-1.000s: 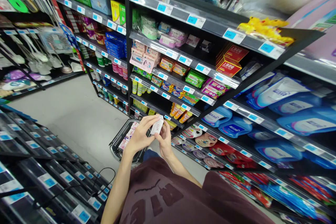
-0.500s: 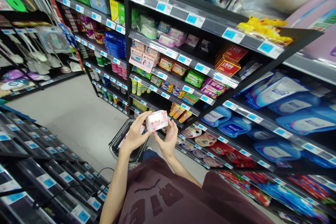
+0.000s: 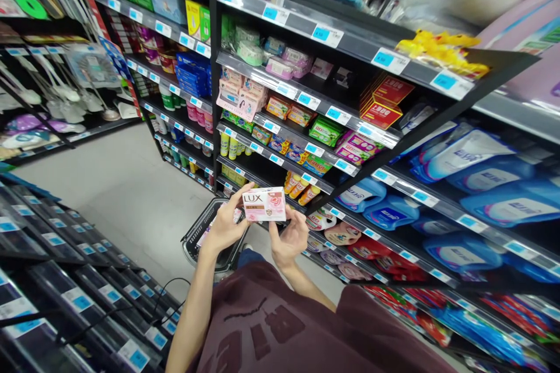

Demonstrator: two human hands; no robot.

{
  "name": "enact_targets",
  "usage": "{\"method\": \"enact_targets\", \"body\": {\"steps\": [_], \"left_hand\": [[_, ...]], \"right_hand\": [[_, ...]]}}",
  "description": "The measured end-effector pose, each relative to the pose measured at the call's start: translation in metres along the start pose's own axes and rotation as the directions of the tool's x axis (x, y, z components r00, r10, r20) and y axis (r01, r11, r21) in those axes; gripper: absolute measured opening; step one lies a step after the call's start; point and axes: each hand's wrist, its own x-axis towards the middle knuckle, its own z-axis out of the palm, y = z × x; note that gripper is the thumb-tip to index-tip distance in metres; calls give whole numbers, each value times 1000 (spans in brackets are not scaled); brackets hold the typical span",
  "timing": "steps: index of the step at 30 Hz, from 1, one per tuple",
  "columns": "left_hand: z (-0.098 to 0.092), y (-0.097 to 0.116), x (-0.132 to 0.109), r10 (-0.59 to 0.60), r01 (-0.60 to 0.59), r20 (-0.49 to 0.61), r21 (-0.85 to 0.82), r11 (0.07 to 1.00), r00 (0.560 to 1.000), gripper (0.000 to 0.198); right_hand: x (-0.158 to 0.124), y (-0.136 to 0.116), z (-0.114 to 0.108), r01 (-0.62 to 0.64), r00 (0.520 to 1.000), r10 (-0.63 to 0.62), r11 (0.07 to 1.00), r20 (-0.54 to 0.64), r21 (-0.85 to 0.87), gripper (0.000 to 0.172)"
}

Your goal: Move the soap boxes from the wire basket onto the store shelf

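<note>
LUX soap box [image 3: 264,204], pink, printed face up, is held in front of the shelves above a black shopping basket [image 3: 195,237]. The left hand [image 3: 227,222] pinches its left end, thumb on top. The right hand [image 3: 289,239] grasps its right edge with loosely curled fingers. The basket holds pale packets, partly hidden by the hands

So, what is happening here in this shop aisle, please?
A person stands in the aisle and holds a pink LUX soap box with its printed face turned up toward the camera. The left hand grips the box at its left end. The right hand lies open, palm up, just below it. A black basket with some packages in it sits on the floor beneath the hands.
</note>
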Motion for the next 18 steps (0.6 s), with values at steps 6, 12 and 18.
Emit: {"method": "enact_targets", "body": {"steps": [6,12,18], "left_hand": [[-1,4,0,-33,33,28,3,999,999,74],[-1,1,1,-45,47,66,-28,999,997,79],[-3,2,1,-95,98,93,-25,995,991,78]], "right_hand": [[3,-3,-2,-161,987,160,987,-10,-4,49],[5,-5,0,-4,1000,4,1000,-17,-8,43],[7,-1,0,118,993,-117,991,21,-61,38]]}}
